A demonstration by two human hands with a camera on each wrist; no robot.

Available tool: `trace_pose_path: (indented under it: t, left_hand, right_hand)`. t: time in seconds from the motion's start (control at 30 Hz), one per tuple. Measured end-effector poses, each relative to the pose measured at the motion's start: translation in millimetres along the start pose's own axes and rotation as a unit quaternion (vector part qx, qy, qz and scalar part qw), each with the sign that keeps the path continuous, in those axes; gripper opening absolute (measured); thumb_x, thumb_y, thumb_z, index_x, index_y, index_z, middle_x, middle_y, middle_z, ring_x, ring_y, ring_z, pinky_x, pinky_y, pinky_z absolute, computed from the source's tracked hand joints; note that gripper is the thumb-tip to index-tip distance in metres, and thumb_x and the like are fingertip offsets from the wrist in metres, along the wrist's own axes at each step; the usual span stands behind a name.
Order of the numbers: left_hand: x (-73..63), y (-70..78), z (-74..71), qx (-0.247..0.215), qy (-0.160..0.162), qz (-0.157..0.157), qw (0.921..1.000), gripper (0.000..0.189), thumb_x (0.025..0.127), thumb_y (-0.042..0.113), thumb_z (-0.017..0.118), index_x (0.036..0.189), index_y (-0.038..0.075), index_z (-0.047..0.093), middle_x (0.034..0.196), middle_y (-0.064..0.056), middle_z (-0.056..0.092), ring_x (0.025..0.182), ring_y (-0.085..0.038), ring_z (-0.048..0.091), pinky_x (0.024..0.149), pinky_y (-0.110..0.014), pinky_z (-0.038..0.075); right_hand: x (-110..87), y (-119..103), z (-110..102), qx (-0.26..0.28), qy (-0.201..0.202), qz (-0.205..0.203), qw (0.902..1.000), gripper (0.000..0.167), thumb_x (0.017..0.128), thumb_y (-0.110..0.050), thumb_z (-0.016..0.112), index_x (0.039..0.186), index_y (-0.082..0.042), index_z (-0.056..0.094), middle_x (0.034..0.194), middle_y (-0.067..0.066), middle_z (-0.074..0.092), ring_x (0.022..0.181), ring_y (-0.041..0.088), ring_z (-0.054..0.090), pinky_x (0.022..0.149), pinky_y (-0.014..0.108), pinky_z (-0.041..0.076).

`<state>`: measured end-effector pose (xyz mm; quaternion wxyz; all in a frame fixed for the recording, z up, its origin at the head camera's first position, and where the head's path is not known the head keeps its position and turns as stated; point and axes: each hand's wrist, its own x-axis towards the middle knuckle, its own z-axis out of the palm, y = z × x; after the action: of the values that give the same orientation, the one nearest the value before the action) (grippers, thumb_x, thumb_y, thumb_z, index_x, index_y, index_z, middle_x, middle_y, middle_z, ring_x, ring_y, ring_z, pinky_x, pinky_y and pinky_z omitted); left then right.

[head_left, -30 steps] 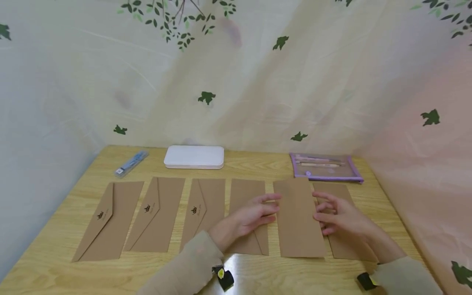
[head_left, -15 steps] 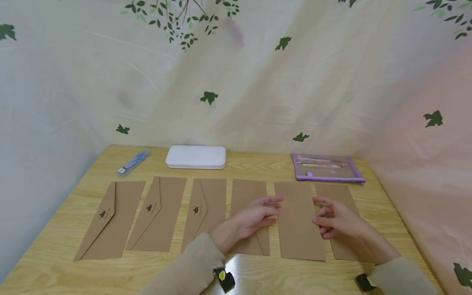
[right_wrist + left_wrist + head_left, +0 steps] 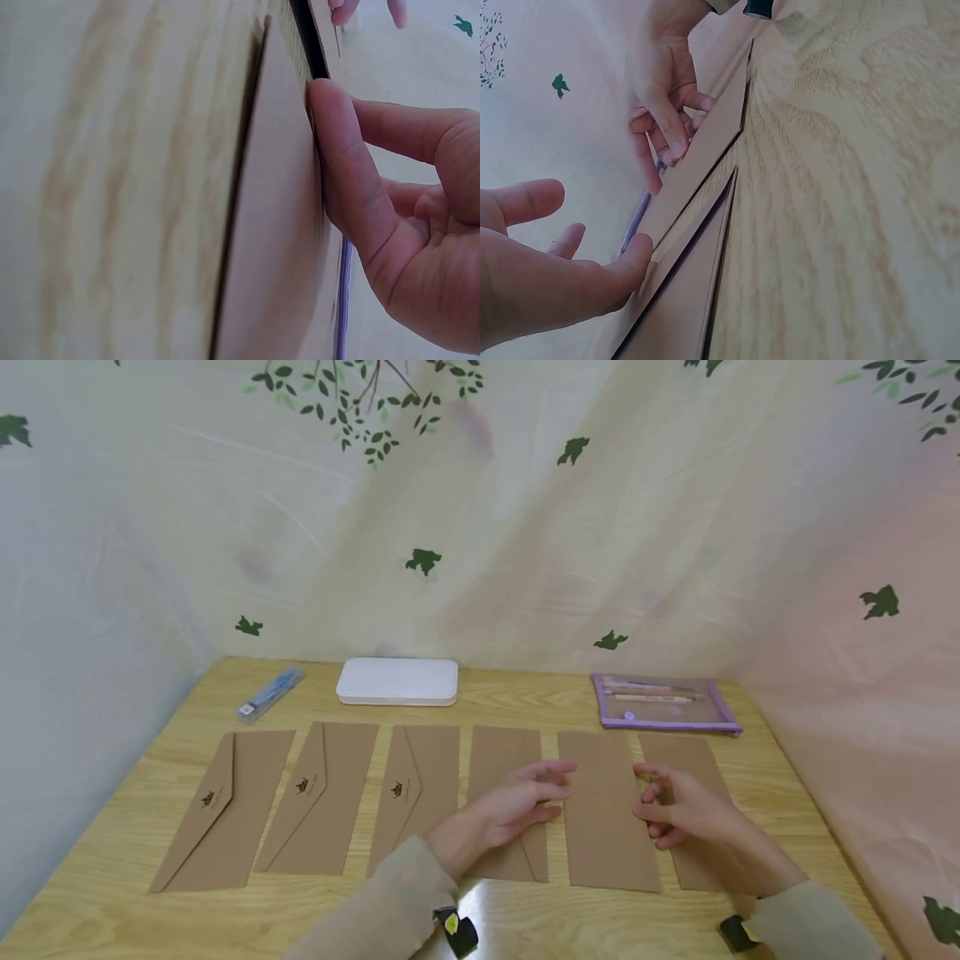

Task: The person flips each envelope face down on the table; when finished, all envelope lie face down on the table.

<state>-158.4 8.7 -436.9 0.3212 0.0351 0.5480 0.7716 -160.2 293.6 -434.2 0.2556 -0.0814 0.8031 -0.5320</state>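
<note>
A plain brown envelope [image 3: 603,843] lies flat between my two hands, fifth from the left in a row of envelopes. My left hand [image 3: 517,802] spreads its fingers at the envelope's left edge, above the fourth envelope [image 3: 506,747], which it partly covers. At the right edge, my right hand [image 3: 686,810] has its fingertips close by, the fingers loosely bent and the palm partly over the sixth envelope [image 3: 682,752]. In the right wrist view, the thumb [image 3: 349,150] is right at an envelope's edge. Neither hand grips anything.
Three envelopes with crown prints, the first [image 3: 255,810], second [image 3: 348,802] and third [image 3: 438,768], lie to the left. Behind are a clear blue packet [image 3: 270,693], a white case [image 3: 397,681] and a purple-edged pouch [image 3: 667,722] with pens. A printed curtain [image 3: 510,568] encloses the table.
The fifth envelope, slightly raised between both hands a second ago, has come down flat on the table. My right fingers have loosened from its edge; the left hand barely moved.
</note>
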Motion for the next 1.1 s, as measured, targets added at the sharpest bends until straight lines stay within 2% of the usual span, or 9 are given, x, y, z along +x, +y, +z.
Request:
trace_pose_path:
  t: [0.3,0.5,0.67,0.8,0.93,1.1]
  left_hand:
    - [0.0,1.9,0.6,0.0,0.01,0.007,0.9999,0.05,0.096,0.001,0.061,0.145,-0.002,0.05,0.139,-0.018,0.048,0.109,-0.019,0.051,0.105,-0.042,0.044]
    - [-5.3,6.8,-1.4,0.041,0.02,0.032,0.9985,0.051,0.095,0.0,0.062,0.145,0.0,0.051,0.145,-0.018,0.048,0.114,-0.02,0.055,0.106,-0.043,0.046]
    - [-13.2,20.5,-11.2,0.116,0.024,0.078,0.9899,0.052,0.094,0.005,0.067,0.145,0.003,0.053,0.147,-0.021,0.047,0.116,-0.025,0.059,0.102,-0.043,0.051]
    - [-23.6,35.7,-23.8,0.163,0.026,0.098,0.9814,0.054,0.095,0.01,0.07,0.146,0.011,0.053,0.15,-0.018,0.044,0.128,-0.031,0.053,0.103,-0.045,0.049]
    - [-34.4,47.7,-36.2,0.192,0.031,0.111,0.9745,0.057,0.096,0.013,0.071,0.148,0.013,0.049,0.153,-0.016,0.04,0.136,-0.038,0.044,0.106,-0.048,0.046]
    - [-44.3,55.4,-48.6,0.223,0.043,0.117,0.9669,0.061,0.093,0.012,0.074,0.149,0.01,0.047,0.153,-0.02,0.038,0.136,-0.042,0.043,0.105,-0.048,0.047]
  right_hand:
    - [3.2,-3,-1,-0.005,-0.004,0.0,1.0,0.081,0.095,-0.004,0.069,0.154,0.012,0.015,0.102,0.016,0.05,0.067,0.018,0.062,0.056,0.041,0.062]
    - [4.9,-10,-1,0.021,0.0,-0.024,0.9995,0.078,0.098,-0.004,0.066,0.154,0.013,0.016,0.108,0.021,0.054,0.075,0.02,0.066,0.064,0.043,0.063]
    - [5.6,-24,6,0.038,0.048,-0.074,0.9953,0.07,0.099,-0.005,0.064,0.154,0.013,0.023,0.122,0.036,0.054,0.093,0.028,0.07,0.075,0.043,0.062]
    - [7.2,-38,16,0.059,0.084,-0.088,0.9908,0.068,0.1,-0.012,0.066,0.154,0.007,0.03,0.137,0.039,0.049,0.104,0.037,0.069,0.081,0.043,0.061]
    - [10.2,-50,26,0.086,0.073,-0.101,0.9885,0.066,0.1,-0.012,0.066,0.155,0.005,0.032,0.144,0.039,0.043,0.107,0.04,0.067,0.084,0.048,0.059]
    - [15.0,-54,36,0.108,0.04,-0.114,0.9867,0.066,0.1,-0.006,0.063,0.155,0.008,0.027,0.148,0.04,0.036,0.114,0.042,0.063,0.086,0.053,0.058]
